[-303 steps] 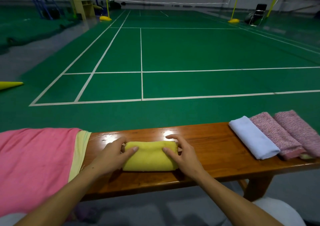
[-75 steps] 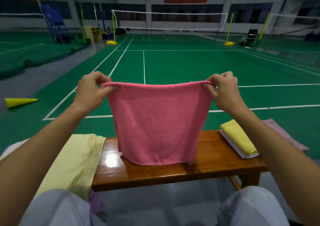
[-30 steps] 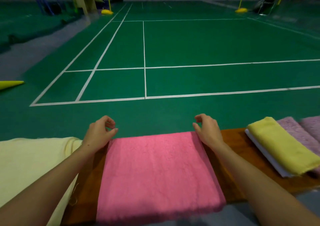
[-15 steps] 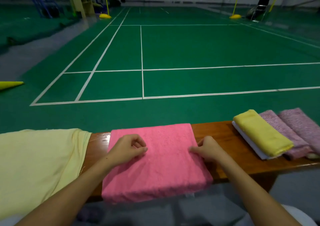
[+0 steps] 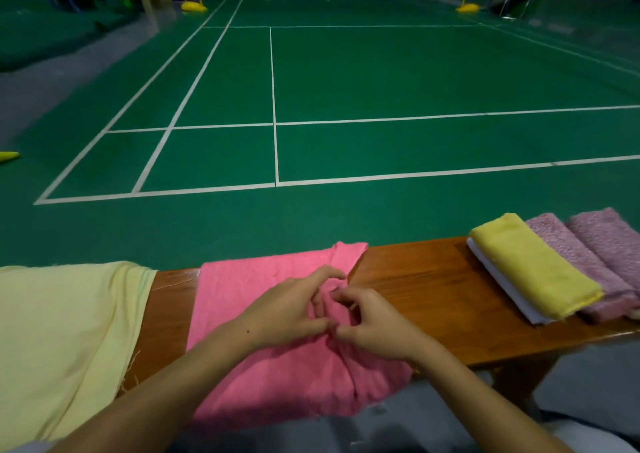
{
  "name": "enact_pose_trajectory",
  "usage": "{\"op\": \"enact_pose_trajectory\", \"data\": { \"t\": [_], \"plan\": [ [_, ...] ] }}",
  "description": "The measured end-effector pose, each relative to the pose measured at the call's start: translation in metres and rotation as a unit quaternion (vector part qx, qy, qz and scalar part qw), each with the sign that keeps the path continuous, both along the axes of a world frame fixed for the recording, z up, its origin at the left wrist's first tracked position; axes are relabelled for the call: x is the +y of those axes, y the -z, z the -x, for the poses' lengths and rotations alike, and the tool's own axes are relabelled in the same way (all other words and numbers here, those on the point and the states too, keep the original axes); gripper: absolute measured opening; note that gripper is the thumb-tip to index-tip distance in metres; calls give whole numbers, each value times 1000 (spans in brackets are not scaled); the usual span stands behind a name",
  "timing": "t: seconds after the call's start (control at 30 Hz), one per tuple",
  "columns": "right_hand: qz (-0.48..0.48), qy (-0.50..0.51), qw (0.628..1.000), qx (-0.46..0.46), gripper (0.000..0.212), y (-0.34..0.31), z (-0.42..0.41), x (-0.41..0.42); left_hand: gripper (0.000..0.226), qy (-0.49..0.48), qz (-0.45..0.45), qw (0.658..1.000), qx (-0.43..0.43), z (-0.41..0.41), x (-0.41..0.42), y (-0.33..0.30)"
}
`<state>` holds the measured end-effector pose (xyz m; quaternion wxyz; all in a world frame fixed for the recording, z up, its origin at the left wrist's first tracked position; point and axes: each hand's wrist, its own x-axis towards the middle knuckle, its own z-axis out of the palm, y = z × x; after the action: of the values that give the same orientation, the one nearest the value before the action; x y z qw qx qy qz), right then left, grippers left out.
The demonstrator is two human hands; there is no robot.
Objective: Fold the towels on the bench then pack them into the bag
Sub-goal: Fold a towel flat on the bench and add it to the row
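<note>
On the wooden bench (image 5: 433, 289) a pink towel (image 5: 242, 293) lay spread across the middle, its near edge hanging over the front and its far right corner turned up; both hands met at its right side, the left hand (image 5: 291, 310) and the right hand (image 5: 370, 324) each pinching bunched pink cloth between curled fingers and thumb; a pale yellow cloth (image 5: 65, 328) draped over the bench's left end, just beside the pink towel; at the right end sat a folded yellow towel (image 5: 533, 272) on a folded white towel (image 5: 502, 286), with two folded mauve towels (image 5: 588, 255) beside them; beyond lay a green court (image 5: 346, 88); no bag showed.
</note>
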<state>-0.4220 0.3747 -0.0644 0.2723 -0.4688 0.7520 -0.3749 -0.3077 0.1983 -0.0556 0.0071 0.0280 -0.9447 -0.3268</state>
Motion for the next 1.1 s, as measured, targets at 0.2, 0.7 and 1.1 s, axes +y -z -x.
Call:
{"op": "enact_pose_trajectory", "data": {
  "t": [0.2, 0.7, 1.1],
  "plan": [
    [6, 14, 995, -98, 43, 0, 6, 11, 28, 0, 55, 998, -36, 3, -14, 10],
    [-95, 0, 968, -233, 7, -11, 13, 77, 14, -47, -62, 997, -1, -12, -31, -4],
    [66, 125, 986, -94, 12, 2, 24, 26, 32, -46, -287, 957, -16, -39, -28, -22]
  ]
}}
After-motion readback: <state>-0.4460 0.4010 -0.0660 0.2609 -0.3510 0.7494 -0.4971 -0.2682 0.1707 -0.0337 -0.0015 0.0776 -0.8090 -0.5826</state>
